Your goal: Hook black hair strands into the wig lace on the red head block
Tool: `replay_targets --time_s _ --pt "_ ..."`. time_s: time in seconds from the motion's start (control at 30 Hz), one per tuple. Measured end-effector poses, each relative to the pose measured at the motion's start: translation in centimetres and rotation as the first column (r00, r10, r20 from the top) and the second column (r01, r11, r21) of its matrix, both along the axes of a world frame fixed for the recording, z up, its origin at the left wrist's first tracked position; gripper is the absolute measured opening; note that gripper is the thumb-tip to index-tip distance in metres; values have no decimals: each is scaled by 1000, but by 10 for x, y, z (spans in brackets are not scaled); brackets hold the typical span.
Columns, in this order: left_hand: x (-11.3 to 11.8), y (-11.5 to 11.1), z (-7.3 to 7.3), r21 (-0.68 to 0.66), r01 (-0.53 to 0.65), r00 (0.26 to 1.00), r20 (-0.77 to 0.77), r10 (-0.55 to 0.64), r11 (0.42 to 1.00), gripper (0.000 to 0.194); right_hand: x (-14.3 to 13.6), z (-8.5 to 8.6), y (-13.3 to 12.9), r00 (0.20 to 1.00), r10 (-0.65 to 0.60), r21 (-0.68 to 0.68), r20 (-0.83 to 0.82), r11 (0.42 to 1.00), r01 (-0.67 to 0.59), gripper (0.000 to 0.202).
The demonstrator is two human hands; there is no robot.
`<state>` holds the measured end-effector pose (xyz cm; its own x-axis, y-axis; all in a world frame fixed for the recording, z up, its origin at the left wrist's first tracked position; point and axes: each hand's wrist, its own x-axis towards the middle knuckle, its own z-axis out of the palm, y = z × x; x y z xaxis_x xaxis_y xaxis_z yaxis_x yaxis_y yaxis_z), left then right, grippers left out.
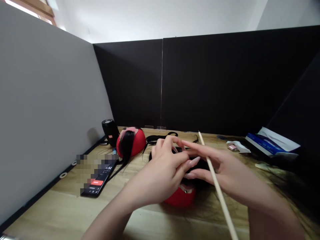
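Both hands meet over a red head form [178, 197] covered partly with black hair [201, 171], in the middle of the table. My left hand [167, 163] has its fingers bent and pinched together at the hair; the strands between the fingertips are mostly hidden. My right hand [212, 160] curves in from the other side, thumb and fingers closing towards the left fingertips. A thin pale wooden stick [220, 191] with a dark pointed tip lies in the crook of my right thumb, slanting up and away.
At the back left, a second red head form [136, 143] with black hair stands by a black cylindrical speaker [110, 133]. A phone [98, 183] lies nearer. To the right are a blue-and-white box [272, 145], a small pink item on white wrapping [233, 146] and loose hair [277, 180]. Partitions enclose the table.
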<state>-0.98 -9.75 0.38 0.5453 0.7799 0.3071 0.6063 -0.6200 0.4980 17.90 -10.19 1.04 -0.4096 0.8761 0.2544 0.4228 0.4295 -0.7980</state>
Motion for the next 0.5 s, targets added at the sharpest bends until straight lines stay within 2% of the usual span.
replay_targets --time_s 0.13,0.3,0.5 --pt "-2 5 -1 -48 1 999 52 2 999 36 -4 -4 8 996 82 -38 -39 996 -84 50" --pt "-7 9 1 -139 122 985 136 -103 983 33 8 -4 5 987 137 -128 -85 981 -148 37" --pt "-7 10 2 -216 240 955 227 -190 946 37 5 2 -2 997 70 -98 39 993 -66 25"
